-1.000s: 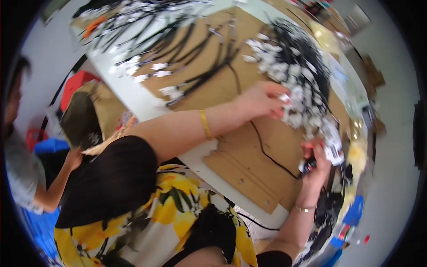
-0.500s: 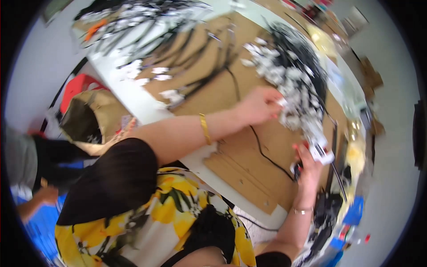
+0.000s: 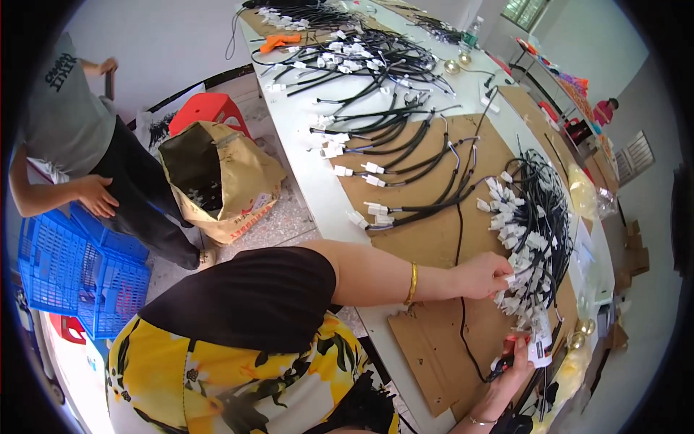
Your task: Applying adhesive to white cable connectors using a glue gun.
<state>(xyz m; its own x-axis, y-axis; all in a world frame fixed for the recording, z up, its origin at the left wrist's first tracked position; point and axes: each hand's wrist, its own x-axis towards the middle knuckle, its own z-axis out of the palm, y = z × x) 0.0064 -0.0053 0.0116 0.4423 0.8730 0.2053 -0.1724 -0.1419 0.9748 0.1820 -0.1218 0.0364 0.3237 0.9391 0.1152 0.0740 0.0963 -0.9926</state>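
Observation:
On the brown cardboard lies a pile of black cables with white plug connectors point(image 3: 520, 239). My left hand point(image 3: 483, 276) reaches to the near edge of this pile, its fingertips pinched on a white connector point(image 3: 510, 281). Closer to me, my right hand point(image 3: 512, 372) is closed around a white hand tool with a dark part point(image 3: 538, 354); its exact kind is unclear. A black cord point(image 3: 465, 340) runs across the cardboard toward that hand. The tool's front end is close to the lowest connectors in the pile.
Spread-out black cables point(image 3: 426, 210) lie left of the pile, with more bundles and an orange object point(image 3: 279, 43) farther back. Left of the table stand an open brown sack point(image 3: 246, 181), a red stool point(image 3: 210, 112), blue crates point(image 3: 108, 289) and a person point(image 3: 79, 145).
The view has swung left and up, bringing the person and the table's far end into sight. My left hand stays at the connectors; my right hand still holds the white tool.

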